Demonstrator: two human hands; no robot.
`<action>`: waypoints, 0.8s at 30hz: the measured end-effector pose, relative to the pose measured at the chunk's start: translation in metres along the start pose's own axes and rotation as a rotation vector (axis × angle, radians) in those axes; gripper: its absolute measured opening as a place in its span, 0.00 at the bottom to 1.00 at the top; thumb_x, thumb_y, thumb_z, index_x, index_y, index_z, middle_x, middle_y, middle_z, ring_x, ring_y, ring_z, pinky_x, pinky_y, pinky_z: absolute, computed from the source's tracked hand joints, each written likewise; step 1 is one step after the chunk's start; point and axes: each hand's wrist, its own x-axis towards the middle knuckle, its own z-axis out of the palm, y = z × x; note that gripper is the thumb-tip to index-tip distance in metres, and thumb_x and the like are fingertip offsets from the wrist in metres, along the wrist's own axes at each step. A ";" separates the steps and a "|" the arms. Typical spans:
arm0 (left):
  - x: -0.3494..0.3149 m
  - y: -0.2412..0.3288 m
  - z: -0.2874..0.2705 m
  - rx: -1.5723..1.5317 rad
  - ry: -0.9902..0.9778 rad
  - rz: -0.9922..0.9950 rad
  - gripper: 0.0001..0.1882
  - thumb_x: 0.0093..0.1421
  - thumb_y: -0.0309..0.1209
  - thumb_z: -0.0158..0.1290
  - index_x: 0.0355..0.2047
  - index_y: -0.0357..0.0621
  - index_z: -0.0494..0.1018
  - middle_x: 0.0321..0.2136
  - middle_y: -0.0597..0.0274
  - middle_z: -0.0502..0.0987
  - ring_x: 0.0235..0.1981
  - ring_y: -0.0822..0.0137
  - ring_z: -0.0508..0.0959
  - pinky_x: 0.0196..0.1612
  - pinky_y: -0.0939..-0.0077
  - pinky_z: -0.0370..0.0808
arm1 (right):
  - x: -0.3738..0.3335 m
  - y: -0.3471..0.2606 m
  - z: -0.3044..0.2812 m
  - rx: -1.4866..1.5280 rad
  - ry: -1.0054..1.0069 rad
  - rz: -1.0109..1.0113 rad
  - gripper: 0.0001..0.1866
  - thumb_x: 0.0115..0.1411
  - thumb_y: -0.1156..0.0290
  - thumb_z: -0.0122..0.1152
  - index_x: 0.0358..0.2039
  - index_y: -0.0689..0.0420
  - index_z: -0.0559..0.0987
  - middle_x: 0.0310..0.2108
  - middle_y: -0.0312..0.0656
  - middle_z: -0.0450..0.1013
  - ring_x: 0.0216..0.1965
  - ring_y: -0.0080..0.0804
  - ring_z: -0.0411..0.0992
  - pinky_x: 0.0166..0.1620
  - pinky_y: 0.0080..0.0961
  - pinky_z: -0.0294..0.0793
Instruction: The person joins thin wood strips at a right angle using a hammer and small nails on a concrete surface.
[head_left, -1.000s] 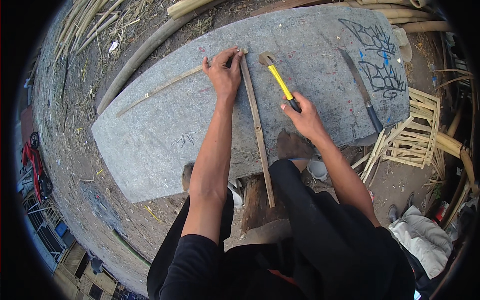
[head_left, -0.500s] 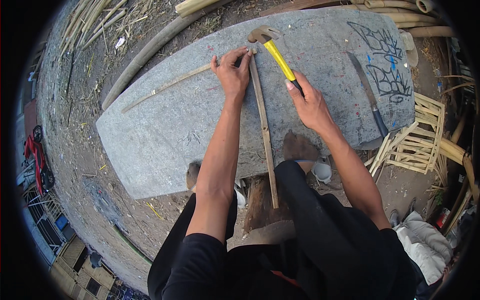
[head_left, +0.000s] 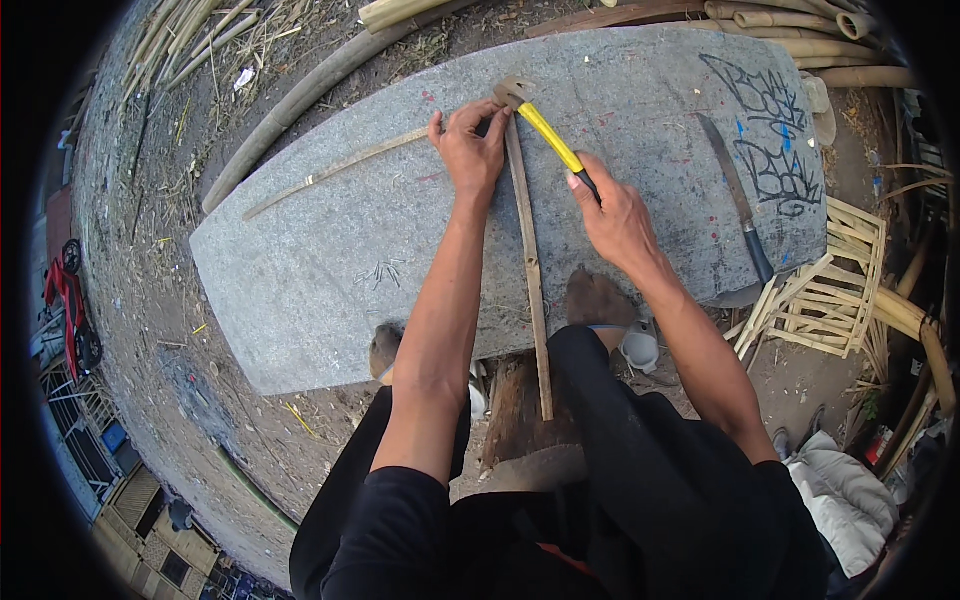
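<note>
Two slim bamboo strips lie on a grey slab, their far ends meeting in a corner. One bamboo strip slants off to the left; the other bamboo strip runs toward me, past the slab's near edge. At that corner my left hand pinches thumb and fingers together, hiding what is between them. My right hand grips a claw hammer by its yellow and black handle. The hammer's head is down at the left fingertips, over the joint. Several loose nails are scattered on the slab left of my forearm.
The grey slab bears black scrawled lettering on its right. A long knife with a dark handle lies there. Beyond the right edge is a slatted bamboo frame. Bamboo poles lie behind; a white cup stands by my foot.
The hammer has come down from above the joint to the left fingertips, its head swinging slightly toward me. My left hand keeps its pinch at the corner.
</note>
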 end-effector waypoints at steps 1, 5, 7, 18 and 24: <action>-0.001 -0.001 -0.001 -0.001 0.000 -0.003 0.08 0.58 0.35 0.63 0.34 0.47 0.83 0.38 0.67 0.84 0.46 0.67 0.79 0.67 0.57 0.48 | -0.001 -0.003 -0.001 -0.002 -0.008 0.004 0.21 0.71 0.55 0.49 0.57 0.55 0.70 0.17 0.51 0.71 0.21 0.54 0.75 0.26 0.45 0.69; -0.001 -0.004 -0.004 -0.020 -0.008 -0.010 0.08 0.58 0.35 0.63 0.34 0.46 0.83 0.38 0.66 0.84 0.46 0.67 0.79 0.67 0.57 0.48 | 0.000 -0.025 -0.010 0.103 0.053 -0.023 0.21 0.71 0.55 0.49 0.57 0.54 0.70 0.18 0.52 0.72 0.23 0.55 0.75 0.27 0.45 0.70; -0.001 -0.004 -0.003 -0.008 -0.004 -0.001 0.08 0.58 0.35 0.63 0.34 0.46 0.83 0.38 0.66 0.84 0.46 0.67 0.80 0.67 0.57 0.49 | 0.001 -0.025 -0.008 0.098 0.057 -0.017 0.21 0.71 0.54 0.49 0.57 0.54 0.70 0.18 0.51 0.71 0.23 0.55 0.75 0.27 0.45 0.70; 0.000 -0.005 -0.009 0.007 -0.086 -0.057 0.11 0.61 0.39 0.61 0.38 0.46 0.82 0.41 0.65 0.84 0.49 0.68 0.78 0.68 0.58 0.48 | 0.000 -0.030 -0.008 0.118 0.055 -0.007 0.20 0.71 0.54 0.49 0.56 0.52 0.70 0.19 0.52 0.72 0.23 0.56 0.75 0.27 0.46 0.69; -0.003 0.005 -0.001 0.041 0.016 -0.099 0.25 0.58 0.39 0.64 0.50 0.38 0.69 0.46 0.61 0.82 0.54 0.56 0.73 0.63 0.60 0.59 | -0.002 -0.011 0.004 0.016 0.024 0.027 0.20 0.71 0.53 0.48 0.56 0.52 0.70 0.19 0.51 0.72 0.23 0.56 0.75 0.27 0.47 0.69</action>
